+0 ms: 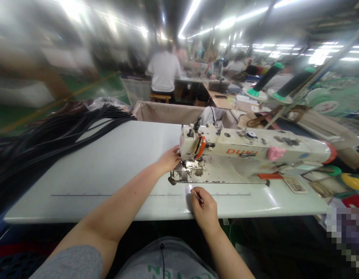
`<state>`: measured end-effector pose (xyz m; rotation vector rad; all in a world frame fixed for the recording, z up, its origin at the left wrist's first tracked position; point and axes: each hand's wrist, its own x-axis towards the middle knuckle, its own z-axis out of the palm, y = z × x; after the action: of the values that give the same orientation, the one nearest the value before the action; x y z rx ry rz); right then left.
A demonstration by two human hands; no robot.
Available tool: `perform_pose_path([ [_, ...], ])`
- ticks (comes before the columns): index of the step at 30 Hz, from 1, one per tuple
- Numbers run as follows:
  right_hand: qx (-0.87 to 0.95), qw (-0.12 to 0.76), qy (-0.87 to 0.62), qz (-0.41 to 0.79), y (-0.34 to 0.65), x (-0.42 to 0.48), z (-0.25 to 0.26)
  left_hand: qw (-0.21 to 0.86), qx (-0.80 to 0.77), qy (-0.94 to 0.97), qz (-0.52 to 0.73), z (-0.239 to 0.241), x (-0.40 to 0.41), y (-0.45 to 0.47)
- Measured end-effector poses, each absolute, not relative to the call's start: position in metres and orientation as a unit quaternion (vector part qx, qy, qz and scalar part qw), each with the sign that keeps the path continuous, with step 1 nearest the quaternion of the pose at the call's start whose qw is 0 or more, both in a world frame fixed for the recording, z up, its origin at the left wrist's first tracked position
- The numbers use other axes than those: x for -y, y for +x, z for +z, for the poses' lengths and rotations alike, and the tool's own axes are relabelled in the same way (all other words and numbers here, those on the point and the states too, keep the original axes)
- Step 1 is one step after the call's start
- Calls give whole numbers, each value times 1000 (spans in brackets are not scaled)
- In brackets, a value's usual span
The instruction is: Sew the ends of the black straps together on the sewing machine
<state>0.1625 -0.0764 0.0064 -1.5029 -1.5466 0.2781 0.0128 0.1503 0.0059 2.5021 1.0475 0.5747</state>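
A white sewing machine (249, 149) with orange lettering lies across the white table (109, 170). My left hand (170, 159) reaches to the machine's needle end, fingers curled against its left side by the metal plate (194, 174). What those fingers hold is hidden. My right hand (205, 207) rests at the table's front edge, pinched shut on a small thin metal tool (197, 196) that points toward the plate.
A big pile of black straps (51, 135) covers the table's left end. Thread cones (266, 79) stand behind the machine on the right. A cloth bin (168, 112) sits behind the table. A person in a white shirt (164, 71) works further back.
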Motion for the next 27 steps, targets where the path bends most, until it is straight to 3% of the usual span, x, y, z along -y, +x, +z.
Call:
perform_pose_path([
  [11,632,454,-618,111,161,78,8,163,-309,914,206,15,-160,-1],
  [27,640,456,-610,103,161,77,2,184,-354,887,231,17,-130,-16],
])
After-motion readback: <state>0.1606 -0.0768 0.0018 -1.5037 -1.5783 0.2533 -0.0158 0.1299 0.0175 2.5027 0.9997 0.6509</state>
